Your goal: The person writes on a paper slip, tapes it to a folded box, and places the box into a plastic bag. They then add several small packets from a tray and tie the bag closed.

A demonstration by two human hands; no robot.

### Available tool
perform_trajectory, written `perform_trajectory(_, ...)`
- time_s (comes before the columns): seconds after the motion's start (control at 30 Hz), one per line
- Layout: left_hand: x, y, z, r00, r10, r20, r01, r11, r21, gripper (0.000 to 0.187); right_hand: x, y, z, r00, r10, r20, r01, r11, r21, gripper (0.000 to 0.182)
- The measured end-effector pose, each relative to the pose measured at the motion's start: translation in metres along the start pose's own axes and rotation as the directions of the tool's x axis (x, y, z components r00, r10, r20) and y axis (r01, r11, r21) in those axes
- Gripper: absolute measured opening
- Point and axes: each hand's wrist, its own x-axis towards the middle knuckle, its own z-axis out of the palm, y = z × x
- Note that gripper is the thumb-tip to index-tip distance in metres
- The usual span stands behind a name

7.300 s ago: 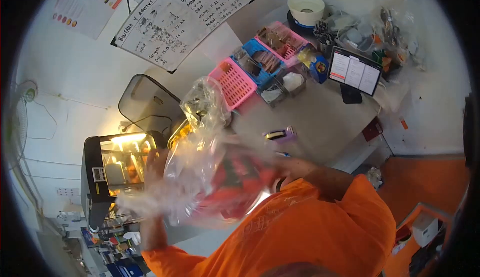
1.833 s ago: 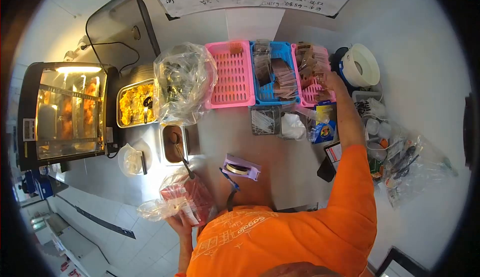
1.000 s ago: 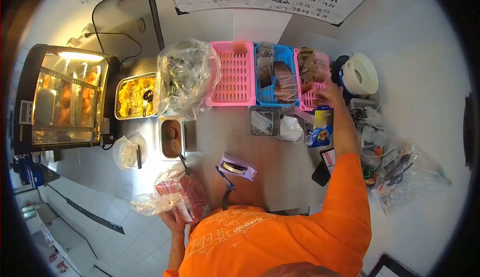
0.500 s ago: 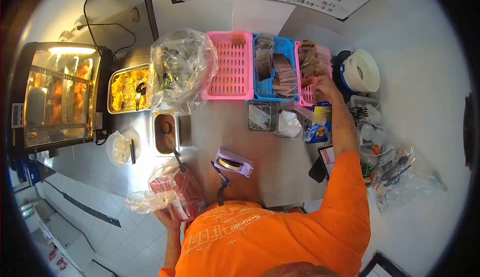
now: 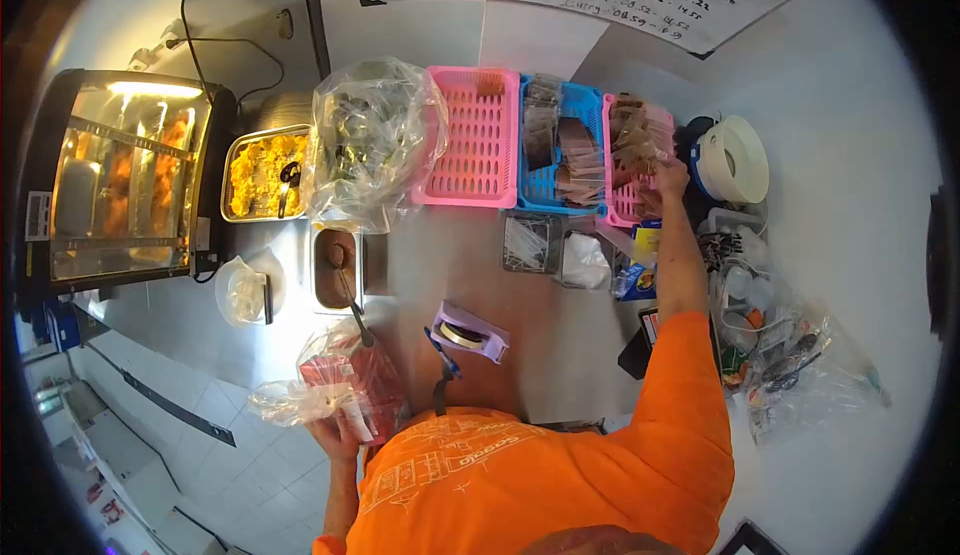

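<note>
At the front edge of the counter, my left hand (image 5: 336,439) is closed on the lower side of a clear plastic bag (image 5: 290,402) with a red box (image 5: 365,380) inside. Part of its fingers is hidden by the bag. My right arm stretches to the far right, where my right hand (image 5: 671,181) is over the right edge of a small pink basket (image 5: 627,211). Brown sachets (image 5: 630,135) in clear wrappers fill that basket. The fingers of this hand are pinched together on a sachet, though the fingertips show only in part.
A blue basket (image 5: 540,195) of sachets and a larger pink basket (image 5: 465,198) stand alongside. Leftward are a bulging clear bag (image 5: 375,145), a tray of yellow food (image 5: 262,180), a steel pan with a ladle (image 5: 335,275) and a lit display warmer (image 5: 125,180). A purple tape dispenser (image 5: 485,340) lies mid-counter.
My right hand has drawn back slightly to the right, toward the basket's outer edge. My left hand keeps its hold on the bag. The whole view has shifted a little.
</note>
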Motion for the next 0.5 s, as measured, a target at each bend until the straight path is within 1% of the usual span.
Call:
perform_trajectory(0.07,0.002,0.006,-0.001,1.000,0.026,0.014,-0.027,0.998,0.063,0.046,-0.003,-0.002,-0.014,0.998,-0.033,0.053,0.032,0.999,0.013,0.037)
perform_trajectory(0.1,0.001,0.005,0.000,1.000,0.020,0.009,-0.021,0.998,0.061,0.046,-0.005,-0.004,-0.023,0.996,-0.050,0.079,0.049,0.999,0.019,0.034)
perform_trajectory(0.13,0.001,0.002,0.000,1.000,0.015,0.004,-0.016,0.998,0.059,0.046,-0.006,-0.003,-0.029,0.968,-0.105,0.229,0.113,0.993,-0.020,0.036)
perform_trajectory(0.17,0.000,0.000,0.000,1.000,0.011,-0.001,-0.011,0.998,0.057,0.046,-0.006,-0.002,-0.036,0.915,-0.150,0.376,0.181,0.982,-0.048,0.038)
perform_trajectory(0.2,-0.002,-0.003,0.000,1.000,0.011,0.006,-0.011,0.998,0.068,0.046,-0.007,-0.001,-0.042,0.838,-0.184,0.514,0.252,0.966,-0.065,0.040)
perform_trajectory(0.23,-0.002,-0.006,-0.001,1.000,0.012,0.011,-0.013,0.997,0.080,0.046,-0.016,-0.012,-0.048,0.847,-0.139,0.514,0.252,0.955,-0.156,0.043)
perform_trajectory(0.3,-0.003,-0.006,-0.002,1.000,0.023,0.015,-0.024,0.995,0.095,0.045,-0.050,-0.054,-0.058,0.864,-0.048,0.500,0.244,0.910,-0.334,0.049)
perform_trajectory(0.37,0.000,-0.001,-0.003,0.999,0.043,0.011,-0.044,0.994,0.102,0.044,-0.061,-0.054,-0.044,0.920,-0.208,0.334,0.346,0.832,-0.434,0.052)
perform_trajectory(0.4,0.001,0.001,-0.003,0.998,0.055,0.023,-0.057,0.993,0.105,0.044,-0.065,-0.050,-0.037,0.923,-0.293,0.250,0.382,0.785,-0.488,0.054)
perform_trajectory(0.5,0.004,0.005,-0.005,0.996,0.077,0.037,-0.081,0.988,0.129,0.044,-0.049,-0.036,-0.023,0.972,-0.132,0.194,0.203,0.888,-0.412,0.038)
